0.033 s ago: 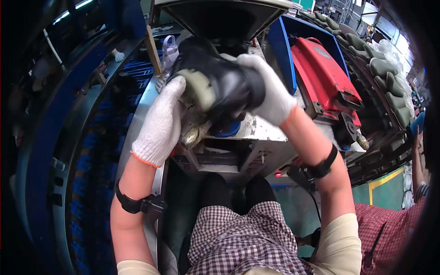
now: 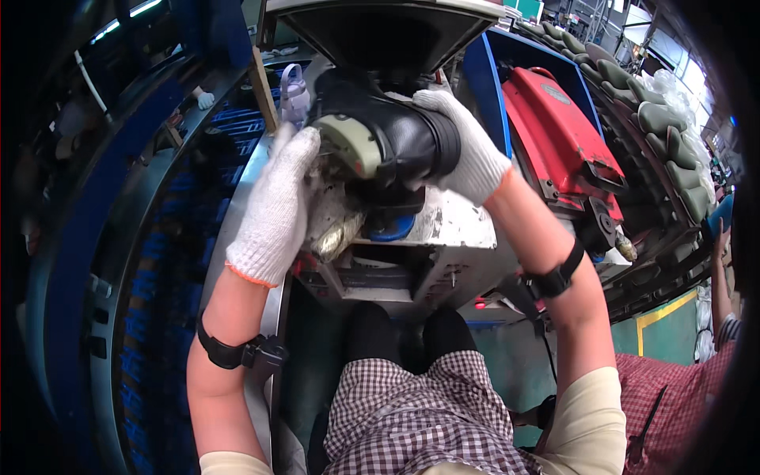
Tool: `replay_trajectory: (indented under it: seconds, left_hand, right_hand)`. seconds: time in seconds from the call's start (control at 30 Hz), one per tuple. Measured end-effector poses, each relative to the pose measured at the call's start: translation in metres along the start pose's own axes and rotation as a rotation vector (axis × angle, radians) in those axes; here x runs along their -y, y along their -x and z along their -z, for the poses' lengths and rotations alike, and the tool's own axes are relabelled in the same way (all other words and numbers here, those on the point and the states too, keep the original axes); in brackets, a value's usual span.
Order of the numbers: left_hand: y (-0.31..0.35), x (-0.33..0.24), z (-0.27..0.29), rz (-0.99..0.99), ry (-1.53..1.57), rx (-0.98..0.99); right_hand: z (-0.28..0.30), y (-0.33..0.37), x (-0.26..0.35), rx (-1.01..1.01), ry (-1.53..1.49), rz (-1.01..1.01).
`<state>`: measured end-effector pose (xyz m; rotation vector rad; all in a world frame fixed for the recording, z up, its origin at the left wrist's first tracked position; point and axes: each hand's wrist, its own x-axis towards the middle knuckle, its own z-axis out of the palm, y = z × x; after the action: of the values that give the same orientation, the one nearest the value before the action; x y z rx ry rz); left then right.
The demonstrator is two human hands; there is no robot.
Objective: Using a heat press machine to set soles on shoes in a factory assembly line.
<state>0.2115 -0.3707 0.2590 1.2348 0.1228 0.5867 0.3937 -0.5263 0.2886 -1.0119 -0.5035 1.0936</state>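
A black boot (image 2: pixel 400 131) with an olive-green sole lies on its side over the white workbench machine (image 2: pixel 459 222), its sole end toward the left. My right hand (image 2: pixel 467 150), in a white knit glove, is closed on the boot's ribbed shaft at the right. My left hand (image 2: pixel 273 210), gloved the same way, stands upright at the sole's edge. Its fingers are stretched out and partly smeared, and the nearest one touches or almost touches the sole. Below the boot, a gold-wrapped piece (image 2: pixel 339 237) and a blue round part (image 2: pixel 392 228) show.
A dark machine hood (image 2: pixel 380 36) overhangs the boot. At the right are a red machine cover (image 2: pixel 562 131), a blue tray (image 2: pixel 487 95) and a rack of olive-green soles (image 2: pixel 665 119). A lilac bottle (image 2: pixel 294 95) stands behind my left hand. A co-worker's checked clothing (image 2: pixel 673 396) shows at the lower right.
The boot was smeared by motion and is sharp now; its sole has swung a little to the right. My left fingers have spread slightly away from it.
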Motion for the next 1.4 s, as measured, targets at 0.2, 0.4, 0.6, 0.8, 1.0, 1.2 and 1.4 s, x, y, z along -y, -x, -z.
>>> replay_trajectory:
  seconds: [0.2,0.4,0.6,0.8,1.0,1.2,1.4]
  left_hand:
    - [-0.043,-0.052,0.002,-0.555,-0.57,-0.137]
    - [-0.109,-0.07,-0.016,-0.942,-0.874,-0.149]
    - [-0.138,-0.101,-0.04,-0.952,-0.617,0.243]
    - [-0.21,-0.135,-0.068,-0.892,-1.18,0.263]
    - [-0.259,-0.138,-0.088,-1.063,-1.703,0.124]
    - [-0.228,-0.132,-0.082,-0.603,-1.412,0.306]
    - [-0.189,-0.093,-0.075,-0.383,-1.383,0.548]
  right_hand:
    - [0.064,-0.112,0.031,-0.331,0.963,0.271]
    - [0.078,-0.198,0.003,-0.653,1.655,0.052]
    - [0.061,-0.195,-0.004,-0.55,1.762,-0.031]
    - [0.049,-0.181,-0.005,-0.533,1.809,-0.036]
    - [0.055,-0.161,-0.001,-0.525,1.722,-0.01]
    - [0.065,-0.063,0.005,-0.447,1.55,0.342]
    - [0.036,0.059,-0.066,0.19,1.101,0.17]
